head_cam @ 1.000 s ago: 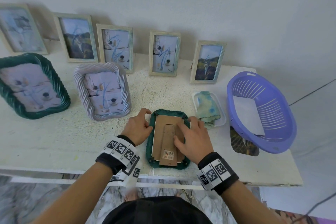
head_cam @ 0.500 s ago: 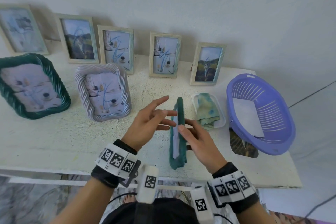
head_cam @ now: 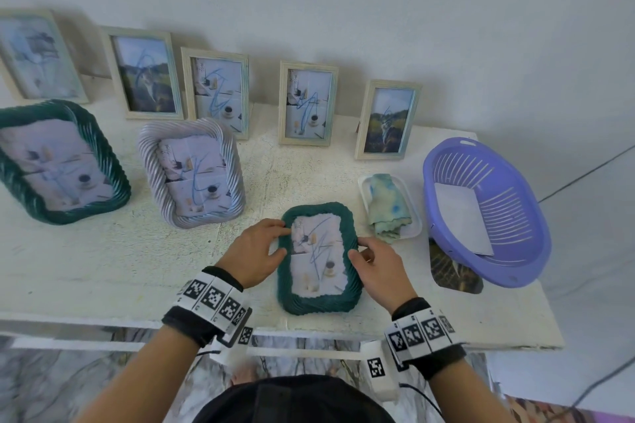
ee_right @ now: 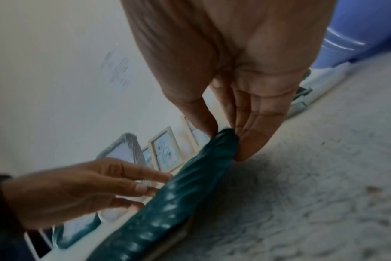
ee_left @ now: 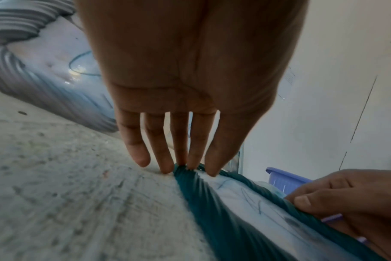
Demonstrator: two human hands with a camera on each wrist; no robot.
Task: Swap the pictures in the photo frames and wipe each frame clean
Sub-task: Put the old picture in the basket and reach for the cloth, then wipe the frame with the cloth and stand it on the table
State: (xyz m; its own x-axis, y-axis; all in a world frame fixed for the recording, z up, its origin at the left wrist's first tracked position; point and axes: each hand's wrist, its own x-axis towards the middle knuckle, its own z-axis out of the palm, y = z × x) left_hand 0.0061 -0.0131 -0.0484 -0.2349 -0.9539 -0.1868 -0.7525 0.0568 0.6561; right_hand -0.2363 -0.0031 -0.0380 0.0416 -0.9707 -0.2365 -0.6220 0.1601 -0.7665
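Purple basket (head_cam: 508, 271) with white paper (head_cam: 460, 216)

White, rough-surfaced bench (head_cam: 103, 261) against a pale wall. Along the back, five upright pale frames (head_cam: 307, 103); nearer, a large green frame (head_cam: 62, 161), a grey ribbed frame (head_cam: 192, 172), a small green frame (head_cam: 351, 233) face up, a white tray (head_cam: 415, 228) with a cloth (head_cam: 386, 209), a purple basket (head_cam: 515, 271), a loose photo (head_cam: 453, 275) half under it.

The small green frame (head_cam: 319, 257), face down a second ago and then on edge between the hands, now lies picture-up on the counter (head_cam: 103, 268), left hand (head_cam: 256, 252) and right hand (head_cam: 381, 269) at its sides.
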